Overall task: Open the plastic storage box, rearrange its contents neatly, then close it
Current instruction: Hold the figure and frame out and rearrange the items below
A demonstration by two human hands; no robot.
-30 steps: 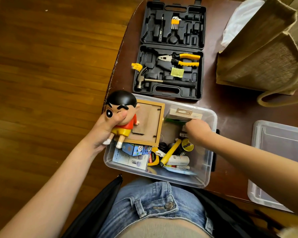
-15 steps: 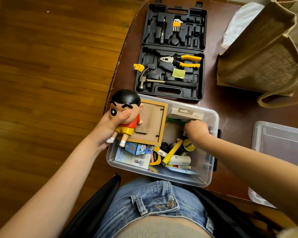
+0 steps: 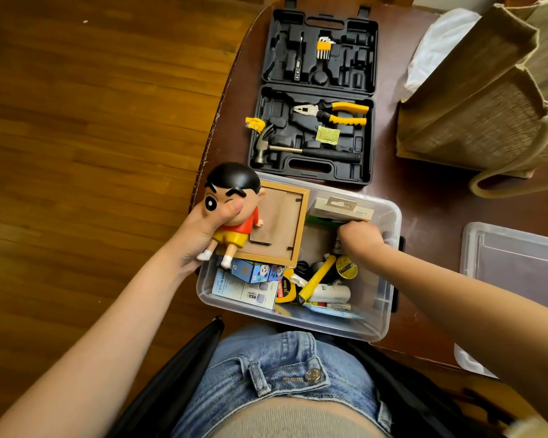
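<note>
Head view: the left hand (image 3: 203, 235) is still gripping the cartoon figurine (image 3: 233, 213) at the near-left rim of the open storage box (image 3: 389, 279); little is changing there; the right hand (image 3: 359, 238) is staying deep inside, fingers curled under the pale carton (image 3: 342, 210), its hold hidden; sorting is still under way; the lid (image 3: 516, 263) is lying aside to the right.

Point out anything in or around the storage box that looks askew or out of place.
The wooden picture frame lies face down, propped aslant over the clutter in the clear storage box. A yellow tape scrap hangs over the open tool case's left edge.
</note>
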